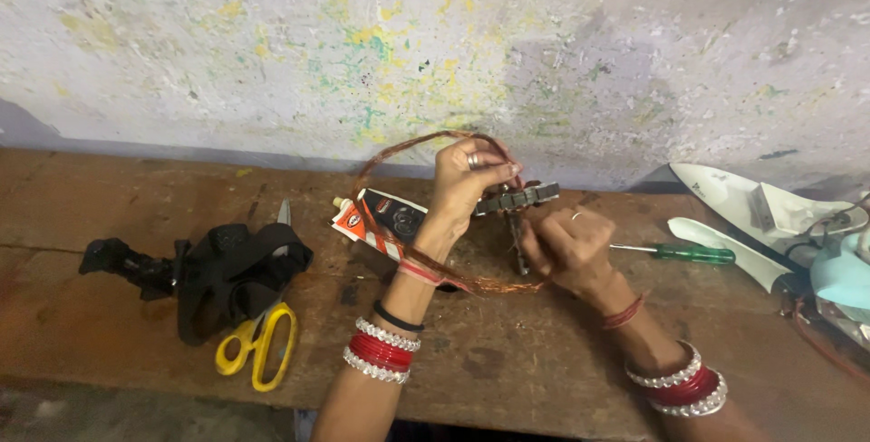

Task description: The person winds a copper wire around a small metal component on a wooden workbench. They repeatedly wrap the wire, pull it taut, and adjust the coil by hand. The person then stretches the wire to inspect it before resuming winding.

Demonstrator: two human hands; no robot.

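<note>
My left hand (464, 184) is raised above the wooden bench (136, 215), fingers pinched on a loop of thin copper wire (399, 154) that arcs up and back down under my wrist. My right hand (569, 244) sits lower and to the right, gripping the shaft of a small metal motor core (524, 197) that stands between both hands. The wire runs from the core round to the bench at the copper wire's lower strands (494, 288). Both wrists wear red and white bangles.
An orange, black and white glue tube (376, 220) lies behind my left wrist. Yellow-handled scissors (258, 342) and a black strap bundle (217, 270) lie at left. A green-handled screwdriver (693, 253) and white and pale blue appliance parts (770, 211) sit at right. A paint-spattered wall stands behind.
</note>
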